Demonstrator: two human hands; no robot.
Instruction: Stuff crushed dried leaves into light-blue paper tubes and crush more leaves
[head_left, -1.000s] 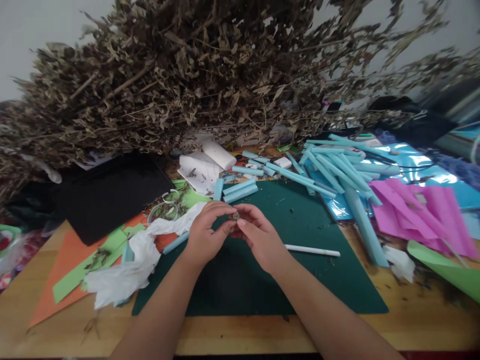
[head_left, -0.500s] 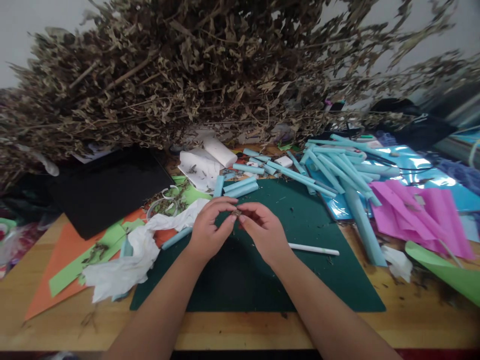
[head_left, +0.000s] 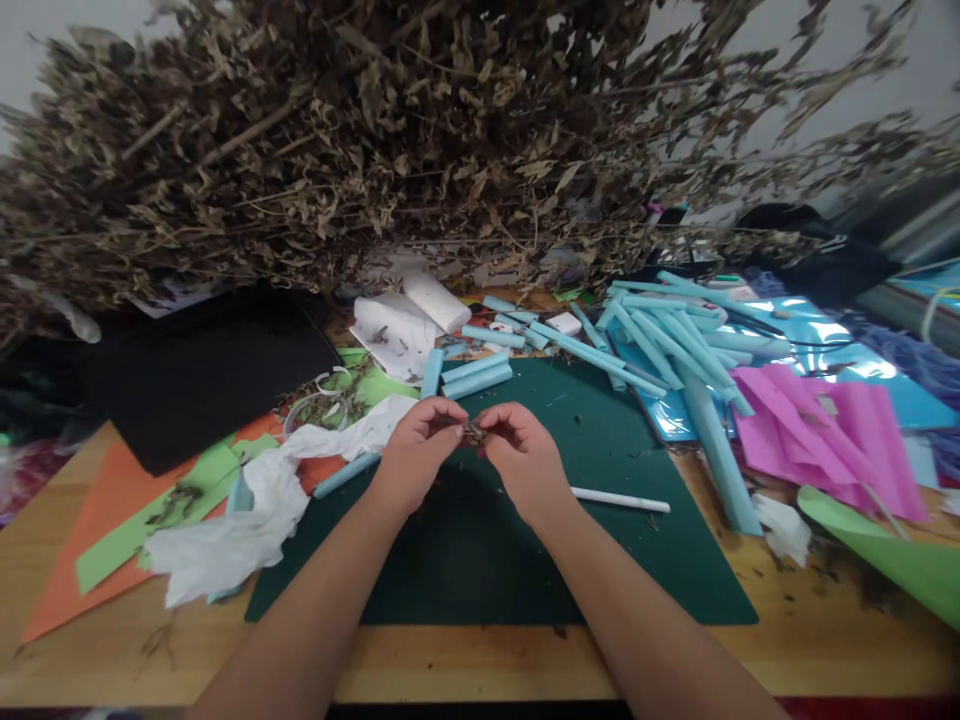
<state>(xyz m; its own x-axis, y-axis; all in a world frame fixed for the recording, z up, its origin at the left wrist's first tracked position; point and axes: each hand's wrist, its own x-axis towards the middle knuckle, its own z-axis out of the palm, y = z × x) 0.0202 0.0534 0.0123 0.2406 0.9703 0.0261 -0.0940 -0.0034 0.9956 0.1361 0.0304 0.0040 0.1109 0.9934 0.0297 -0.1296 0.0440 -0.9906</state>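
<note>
Leaves (head_left: 474, 433), dried, one small clump: pinched between left hand (head_left: 417, 455) and right hand (head_left: 526, 462). Mat (head_left: 469, 565), green: beneath.

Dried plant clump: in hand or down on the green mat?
In hand: the dried plant clump shows between the fingertips of the left hand and right hand.

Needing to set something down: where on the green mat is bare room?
Mostly bare: the green mat between the left arm and right arm, and its near right corner, short of the white stick. Crowded: far left, by blue rolls and white tissue.
</note>
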